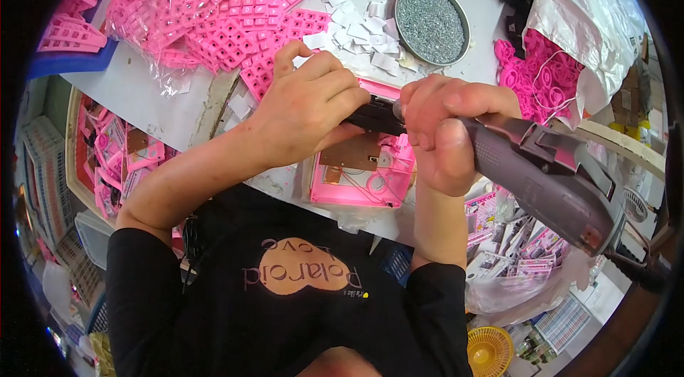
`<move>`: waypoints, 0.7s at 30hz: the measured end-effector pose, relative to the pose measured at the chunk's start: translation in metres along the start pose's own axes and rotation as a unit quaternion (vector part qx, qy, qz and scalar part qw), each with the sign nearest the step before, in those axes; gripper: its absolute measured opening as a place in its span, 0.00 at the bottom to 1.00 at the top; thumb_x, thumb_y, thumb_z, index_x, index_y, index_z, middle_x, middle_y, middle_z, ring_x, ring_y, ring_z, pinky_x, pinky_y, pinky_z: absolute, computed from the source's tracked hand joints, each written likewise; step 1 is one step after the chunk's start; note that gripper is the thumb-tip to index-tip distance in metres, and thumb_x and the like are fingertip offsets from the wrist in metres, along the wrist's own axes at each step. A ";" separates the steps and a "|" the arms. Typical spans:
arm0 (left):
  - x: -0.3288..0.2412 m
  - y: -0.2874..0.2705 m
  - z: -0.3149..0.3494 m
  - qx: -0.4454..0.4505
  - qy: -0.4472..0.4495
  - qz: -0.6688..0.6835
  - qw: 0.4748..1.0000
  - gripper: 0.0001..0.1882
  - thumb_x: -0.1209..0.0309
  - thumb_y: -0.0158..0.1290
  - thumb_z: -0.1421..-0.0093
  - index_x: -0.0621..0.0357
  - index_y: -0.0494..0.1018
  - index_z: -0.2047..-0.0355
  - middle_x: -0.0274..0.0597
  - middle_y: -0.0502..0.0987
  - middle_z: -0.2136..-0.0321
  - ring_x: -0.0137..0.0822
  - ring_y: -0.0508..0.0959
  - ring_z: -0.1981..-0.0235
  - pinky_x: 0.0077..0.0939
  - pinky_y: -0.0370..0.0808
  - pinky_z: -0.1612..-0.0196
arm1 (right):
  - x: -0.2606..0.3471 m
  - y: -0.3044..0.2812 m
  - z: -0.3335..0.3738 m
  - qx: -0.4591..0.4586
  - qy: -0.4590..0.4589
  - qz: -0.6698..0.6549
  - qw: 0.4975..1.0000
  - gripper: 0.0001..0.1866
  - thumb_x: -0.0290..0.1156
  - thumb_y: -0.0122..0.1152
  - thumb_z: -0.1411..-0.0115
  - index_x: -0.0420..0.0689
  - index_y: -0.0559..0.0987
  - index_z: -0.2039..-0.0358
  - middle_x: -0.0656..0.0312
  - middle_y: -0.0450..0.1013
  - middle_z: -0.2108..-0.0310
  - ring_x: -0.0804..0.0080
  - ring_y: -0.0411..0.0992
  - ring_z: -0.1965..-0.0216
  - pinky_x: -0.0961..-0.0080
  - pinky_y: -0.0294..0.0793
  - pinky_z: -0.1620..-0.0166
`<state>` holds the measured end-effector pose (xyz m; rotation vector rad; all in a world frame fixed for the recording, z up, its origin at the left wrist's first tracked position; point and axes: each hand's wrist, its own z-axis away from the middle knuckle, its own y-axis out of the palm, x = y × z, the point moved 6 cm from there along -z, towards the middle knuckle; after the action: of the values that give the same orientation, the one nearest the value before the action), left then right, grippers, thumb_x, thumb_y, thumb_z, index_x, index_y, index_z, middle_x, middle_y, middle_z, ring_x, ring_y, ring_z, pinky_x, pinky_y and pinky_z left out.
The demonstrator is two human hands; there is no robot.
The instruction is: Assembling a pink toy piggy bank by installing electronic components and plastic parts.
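My right hand [452, 128] is wrapped round a grey electric screwdriver [548, 181], which lies slantwise with its front end towards the left. My left hand [310, 103] is closed, thumb and fingers pinching a black plastic part [377, 117] that meets the front of the screwdriver. Both hands are over a pink plastic toy housing [356, 192], open at the top, with a brown board [349, 153] and thin wires inside. Fingers cover much of the black part, and the screwdriver's tip cannot be made out.
Beyond the hands stand a round tin of small screws [432, 24], scattered white squares [356, 28] and heaped pink keypads [249, 7]. At right, a white bag [591, 28] spills pink rings. Boxes of pink parts [114, 156] flank the table, whose near edge runs close to my body.
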<state>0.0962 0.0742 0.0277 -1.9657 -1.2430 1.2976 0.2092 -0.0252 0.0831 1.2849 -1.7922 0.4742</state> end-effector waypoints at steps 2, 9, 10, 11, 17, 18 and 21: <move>0.001 0.001 0.000 -0.002 0.006 0.006 1.000 0.24 0.60 0.69 0.55 0.50 0.77 0.57 0.29 0.77 0.63 0.36 0.75 0.57 0.47 0.57 0.48 | -0.001 0.001 0.000 0.005 -0.001 0.008 1.000 0.12 0.20 0.57 0.38 0.37 0.67 0.55 0.55 0.72 0.74 0.74 0.71 0.73 0.77 0.73 0.67; -0.002 0.002 0.000 -0.003 0.027 0.015 1.000 0.23 0.62 0.67 0.54 0.54 0.76 0.57 0.33 0.76 0.64 0.37 0.74 0.58 0.46 0.56 0.48 | -0.001 0.009 -0.002 -0.013 0.010 0.068 0.998 0.11 0.28 0.60 0.36 0.41 0.67 0.58 0.62 0.67 0.81 0.73 0.66 0.81 0.73 0.69 0.74; -0.002 0.001 0.001 -0.011 0.026 0.010 1.000 0.22 0.63 0.68 0.55 0.53 0.76 0.59 0.32 0.74 0.65 0.36 0.74 0.58 0.45 0.56 0.47 | -0.003 0.007 -0.001 0.002 -0.002 0.045 0.999 0.11 0.23 0.61 0.39 0.39 0.69 0.59 0.59 0.70 0.78 0.73 0.69 0.79 0.76 0.70 0.73; -0.003 0.002 0.001 -0.020 0.025 0.004 0.999 0.21 0.64 0.68 0.56 0.52 0.76 0.61 0.30 0.73 0.67 0.34 0.74 0.58 0.45 0.56 0.46 | -0.004 0.008 -0.001 0.012 -0.009 0.045 0.999 0.10 0.21 0.61 0.41 0.38 0.70 0.60 0.59 0.71 0.77 0.73 0.70 0.78 0.77 0.70 0.73; -0.002 0.004 0.004 -0.020 0.027 0.009 0.999 0.21 0.65 0.68 0.57 0.52 0.76 0.62 0.30 0.71 0.68 0.33 0.73 0.58 0.46 0.57 0.46 | -0.008 0.007 0.001 0.032 -0.008 0.149 0.988 0.11 0.22 0.70 0.50 0.39 0.76 0.68 0.60 0.75 0.75 0.79 0.69 0.81 0.81 0.69 0.76; -0.002 0.004 0.004 -0.015 0.024 0.011 1.000 0.21 0.65 0.68 0.56 0.52 0.76 0.61 0.30 0.72 0.67 0.33 0.73 0.57 0.47 0.57 0.45 | -0.009 0.005 -0.001 0.055 0.001 0.129 0.990 0.13 0.21 0.71 0.52 0.39 0.76 0.66 0.60 0.76 0.73 0.79 0.70 0.80 0.81 0.69 0.74; -0.004 0.004 0.005 -0.021 0.007 0.014 1.000 0.21 0.65 0.68 0.54 0.51 0.76 0.59 0.30 0.74 0.63 0.34 0.74 0.53 0.49 0.56 0.44 | -0.007 -0.004 -0.009 0.069 0.060 0.039 0.995 0.30 0.22 0.73 0.57 0.36 0.72 0.51 0.55 0.76 0.64 0.75 0.72 0.69 0.78 0.72 0.65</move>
<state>0.0931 0.0679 0.0242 -2.0252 -1.2506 1.2791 0.2176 -0.0168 0.0814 1.2552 -1.7381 0.7158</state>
